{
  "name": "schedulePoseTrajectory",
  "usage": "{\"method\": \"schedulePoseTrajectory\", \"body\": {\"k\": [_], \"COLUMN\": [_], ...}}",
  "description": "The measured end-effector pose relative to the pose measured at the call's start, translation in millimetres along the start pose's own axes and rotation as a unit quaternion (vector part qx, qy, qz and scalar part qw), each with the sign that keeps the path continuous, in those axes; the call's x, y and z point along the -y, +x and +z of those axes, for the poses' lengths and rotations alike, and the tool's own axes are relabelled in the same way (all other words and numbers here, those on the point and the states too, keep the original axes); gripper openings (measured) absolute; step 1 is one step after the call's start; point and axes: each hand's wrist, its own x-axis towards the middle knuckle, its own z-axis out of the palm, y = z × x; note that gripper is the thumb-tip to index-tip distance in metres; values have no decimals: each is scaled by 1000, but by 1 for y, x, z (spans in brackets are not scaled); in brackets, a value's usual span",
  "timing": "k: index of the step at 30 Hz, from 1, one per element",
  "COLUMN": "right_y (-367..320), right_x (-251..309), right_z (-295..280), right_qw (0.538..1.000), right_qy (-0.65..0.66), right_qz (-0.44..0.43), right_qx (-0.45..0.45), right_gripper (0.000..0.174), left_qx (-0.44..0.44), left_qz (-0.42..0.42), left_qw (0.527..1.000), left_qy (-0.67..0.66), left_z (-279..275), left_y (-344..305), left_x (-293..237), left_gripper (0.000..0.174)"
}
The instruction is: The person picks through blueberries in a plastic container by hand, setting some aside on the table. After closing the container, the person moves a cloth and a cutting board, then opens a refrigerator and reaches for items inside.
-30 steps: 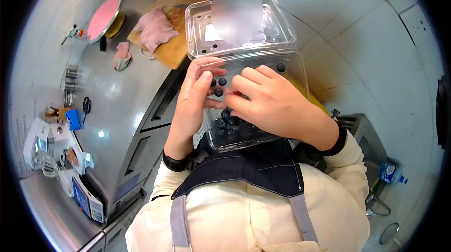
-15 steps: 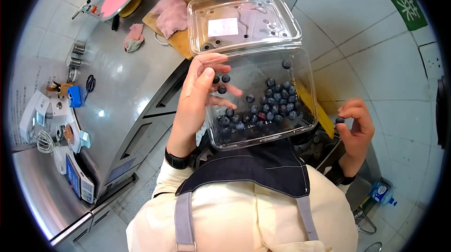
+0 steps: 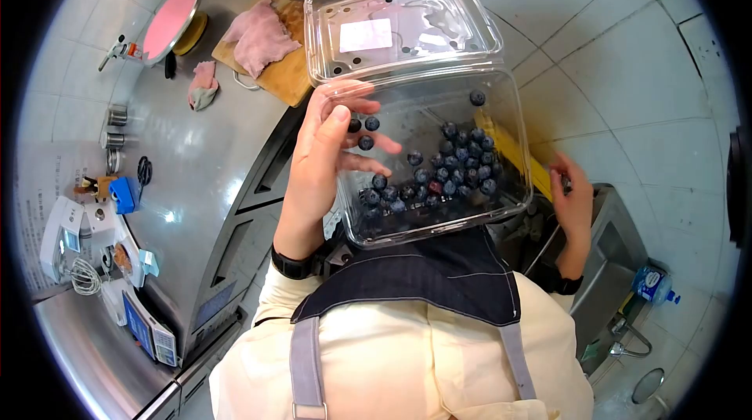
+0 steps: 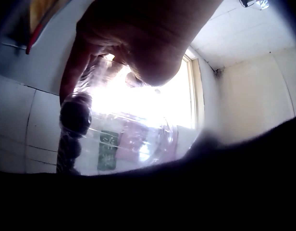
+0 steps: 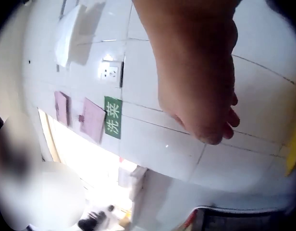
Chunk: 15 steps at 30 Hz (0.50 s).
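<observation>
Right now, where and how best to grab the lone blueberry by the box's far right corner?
Likely pinch the lone blueberry by its round sides, coming from above and the right: the lid is open, the berry sits apart from the cluster, and the left hand holds the opposite side of the box.

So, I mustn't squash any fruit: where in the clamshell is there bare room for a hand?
The clamshell is bare in its upper middle, between three blueberries near the left hand, the lone blueberry at right and the lid above. The clustered blueberries crowd its lower half.
</observation>
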Motion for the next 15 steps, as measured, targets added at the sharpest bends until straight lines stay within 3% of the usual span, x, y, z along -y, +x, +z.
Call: {"method": "schedulePoseTrajectory", "body": {"k": [4,6,8,10,13,15], "right_y": [5,6,23,40,49,56], "right_x": [61,83,114,138,159,164], "right_z": [-20,-29,-40,-40,-36,-25], "right_qw": [988,951,921,875,849,846], "right_qy": [117,221,132,45,-39,-49], "right_qz": [-20,-154,-353,-481,-517,-512], "right_qx": [-99,-151,-100,-20,102,137], "right_gripper": [30,27,22,40,45,47], "left_qx": [0,-12,-19,-35,-17,-36], "left_qz": [9,9,15,16,8,2], "left_qw": [1000,1000,1000,999,1000,999], "left_qy": [9,8,14,22,-3,-2], "left_z": [-1,-4,-6,-2,-3,-5], "left_y": [0,-2,-2,-3,-5,-5], "left_x": [-1,2,3,1,1,3], "left_gripper": [43,44,44,46,46,46]}}
